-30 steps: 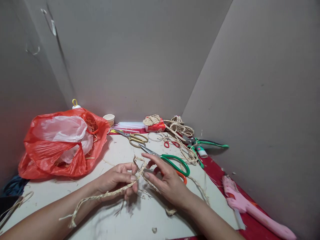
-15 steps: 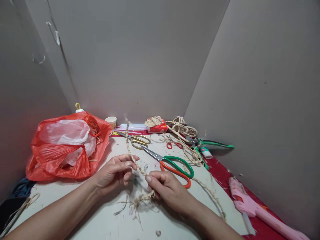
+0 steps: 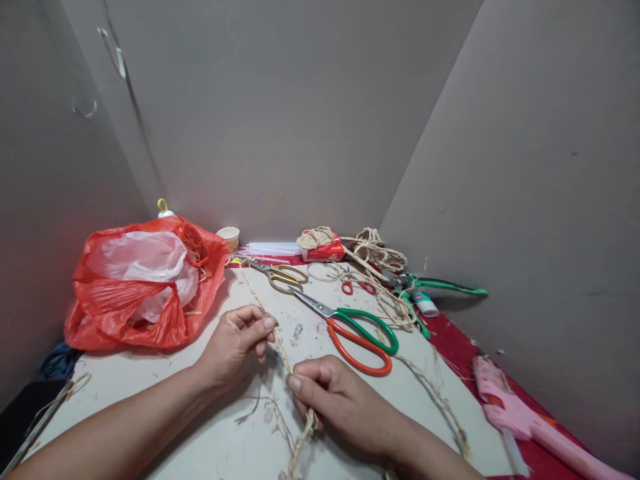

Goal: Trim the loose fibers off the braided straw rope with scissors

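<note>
A braided straw cord [image 3: 283,351] runs between my two hands over the white board. My left hand [image 3: 245,337] pinches it between thumb and fingertips, and its thin end slants up and away toward the gold scissors [image 3: 280,277]. My right hand [image 3: 327,387] is closed on the cord lower down, nearer to me. Below the right hand the thicker, looped part of the cord hangs toward the bottom edge, with loose fibres beside it. Large scissors [image 3: 350,333] with one green and one orange handle lie just beyond my right hand.
A red plastic bag [image 3: 120,327] of straw stands at the left. Coils of braided cord [image 3: 380,257], a paper cup [image 3: 229,238] and small red scissors [image 3: 357,287] lie along the back. Green-handled pliers [image 3: 445,287] and a pink glue gun [image 3: 520,413] are at the right.
The cord's free end has dropped from upright to a slant away from me. The thicker part below my right hand has come down toward the bottom edge. The camera view has shifted slightly.
</note>
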The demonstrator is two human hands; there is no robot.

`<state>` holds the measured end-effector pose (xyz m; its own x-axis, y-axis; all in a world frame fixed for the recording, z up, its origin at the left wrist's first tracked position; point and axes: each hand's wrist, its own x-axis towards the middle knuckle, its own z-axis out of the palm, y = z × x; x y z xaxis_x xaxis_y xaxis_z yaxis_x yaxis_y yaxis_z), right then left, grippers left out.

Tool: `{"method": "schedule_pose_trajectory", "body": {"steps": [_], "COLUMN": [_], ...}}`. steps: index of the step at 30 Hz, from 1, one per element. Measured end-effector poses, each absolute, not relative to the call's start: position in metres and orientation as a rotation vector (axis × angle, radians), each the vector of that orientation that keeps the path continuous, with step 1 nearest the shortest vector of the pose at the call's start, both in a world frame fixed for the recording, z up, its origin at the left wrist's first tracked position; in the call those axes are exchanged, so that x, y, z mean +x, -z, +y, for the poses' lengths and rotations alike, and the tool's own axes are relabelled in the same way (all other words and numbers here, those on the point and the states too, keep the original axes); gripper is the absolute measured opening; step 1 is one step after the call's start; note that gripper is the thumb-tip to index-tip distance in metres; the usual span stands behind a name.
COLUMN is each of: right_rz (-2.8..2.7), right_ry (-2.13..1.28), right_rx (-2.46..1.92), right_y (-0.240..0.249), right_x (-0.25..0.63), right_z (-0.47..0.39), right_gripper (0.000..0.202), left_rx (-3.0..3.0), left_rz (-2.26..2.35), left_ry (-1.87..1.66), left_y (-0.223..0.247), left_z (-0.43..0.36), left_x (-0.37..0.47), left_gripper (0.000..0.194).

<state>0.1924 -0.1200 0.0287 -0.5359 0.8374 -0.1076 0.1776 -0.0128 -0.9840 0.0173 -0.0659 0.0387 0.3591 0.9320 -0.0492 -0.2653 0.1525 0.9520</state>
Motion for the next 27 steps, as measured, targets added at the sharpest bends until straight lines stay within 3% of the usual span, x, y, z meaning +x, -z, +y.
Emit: {"method": "schedule_pose_trajectory", "body": {"steps": [16,19,22,27], "right_rz": [-1.713,-1.904,-2.006,-2.216], "right_ry": [-1.447,-0.918,-0.209,-0.07], "right_rx": [-1.192,-1.44,-1.832,-2.113], "right_y": [-0.022,-0.025,-0.026,-0.016], "right_x": [0.198,0.217,0.246,0.277], "right_z": [-0.109,-0.1,-0.089,-0.083], "right_gripper": [0.05,0.047,0.029,0.024], "left_rx": [0.949,0.922,0.896,0.843], "left_rz": [0.692,0.676,0.688,0.682], "left_ry": [-0.773,-0.798,-0.802,-0.796], "left_y": [-0.028,-0.027,-0.025,-0.019], "left_z": [-0.059,-0.057,-0.054,-0.048], "left_x": [0.016,0.016,0.015,0.013], "left_gripper": [0.022,0.023,0.024,0.022]}}
